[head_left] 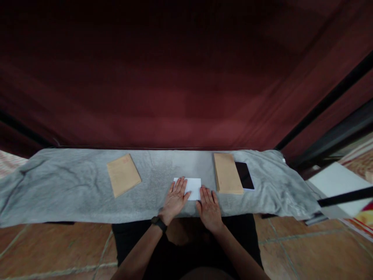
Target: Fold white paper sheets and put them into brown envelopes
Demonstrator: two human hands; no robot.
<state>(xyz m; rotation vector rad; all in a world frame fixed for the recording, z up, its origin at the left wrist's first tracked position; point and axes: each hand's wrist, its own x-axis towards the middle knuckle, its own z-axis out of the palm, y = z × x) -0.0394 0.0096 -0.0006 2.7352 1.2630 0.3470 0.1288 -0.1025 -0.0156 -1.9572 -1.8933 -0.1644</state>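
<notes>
A small white sheet of paper, perhaps folded, lies on the grey cloth in front of me. My left hand rests flat over its left part, fingers stretched out. At the sheet's right edge lies my right hand, palm down with the fingers extended, its fingertips by the paper. Both hands are open and neither grips anything. To the right of my right hand is a stack of brown envelopes. Another brown envelope, or a few together, lies at an angle on the left.
The grey cloth covers a long narrow surface. A dark tablet or phone lies partly under the right envelope stack. Behind the surface rises a dark red panel. A white board-like object is at far right, beside a black bar.
</notes>
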